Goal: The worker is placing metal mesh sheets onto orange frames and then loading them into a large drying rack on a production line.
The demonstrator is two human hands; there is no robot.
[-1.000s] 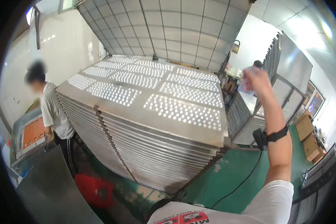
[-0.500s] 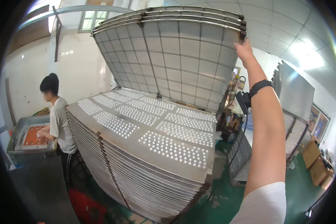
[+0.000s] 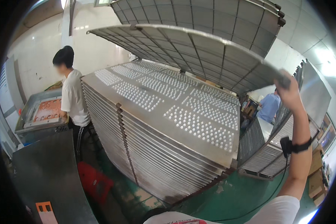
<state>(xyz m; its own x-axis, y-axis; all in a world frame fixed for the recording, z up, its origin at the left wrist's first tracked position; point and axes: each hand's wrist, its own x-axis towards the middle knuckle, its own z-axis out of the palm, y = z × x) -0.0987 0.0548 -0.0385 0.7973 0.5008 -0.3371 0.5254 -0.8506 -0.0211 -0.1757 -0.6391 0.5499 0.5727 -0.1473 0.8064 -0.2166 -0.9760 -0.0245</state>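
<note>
My right hand is closed on the near right corner of a hinged drying-rack shelf, a metal panel with a wire grid underneath. The shelf hangs slanted, its near edge high above the rack of many stacked shelves. Below it lies a grey sheet on the top of the stack, bearing several blocks of small white round dots. More raised shelves stay tilted up behind. My left hand is not in view.
A person in a white shirt stands at the left by a framed screen with an orange panel. A dark table and a red stool are nearer. Another rack and a person in blue are at the right.
One shelf has come away from the raised group and swung down toward the sheet, with my right hand on its corner. The view has shifted; the person at the left has moved slightly.
</note>
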